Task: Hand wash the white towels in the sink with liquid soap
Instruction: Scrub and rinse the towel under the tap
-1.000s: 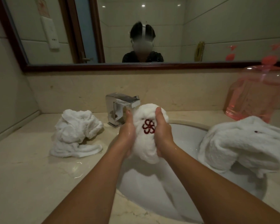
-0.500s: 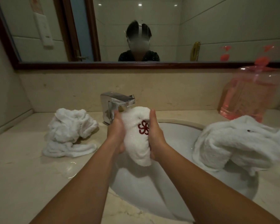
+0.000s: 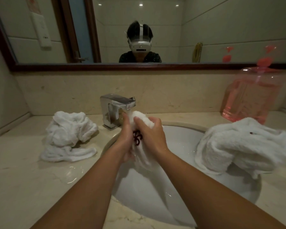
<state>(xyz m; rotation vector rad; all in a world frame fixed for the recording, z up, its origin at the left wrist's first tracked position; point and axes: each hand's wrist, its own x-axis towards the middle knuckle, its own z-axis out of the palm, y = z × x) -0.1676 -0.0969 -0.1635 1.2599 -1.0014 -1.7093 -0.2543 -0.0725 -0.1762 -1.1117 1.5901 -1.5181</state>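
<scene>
The left hand (image 3: 125, 141) and right hand (image 3: 151, 134) are clamping their grip round a bunched towel (image 3: 141, 117), holding it over the sink (image 3: 180, 142) under the twelve o'clock tap (image 3: 116, 104), likely for rinsing.

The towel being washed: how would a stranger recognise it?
Find the white sink by the chrome faucet. Over it, the left hand and right hand grip a bunched towel. Only this towel is held, with a red swirl emblem showing.
</scene>
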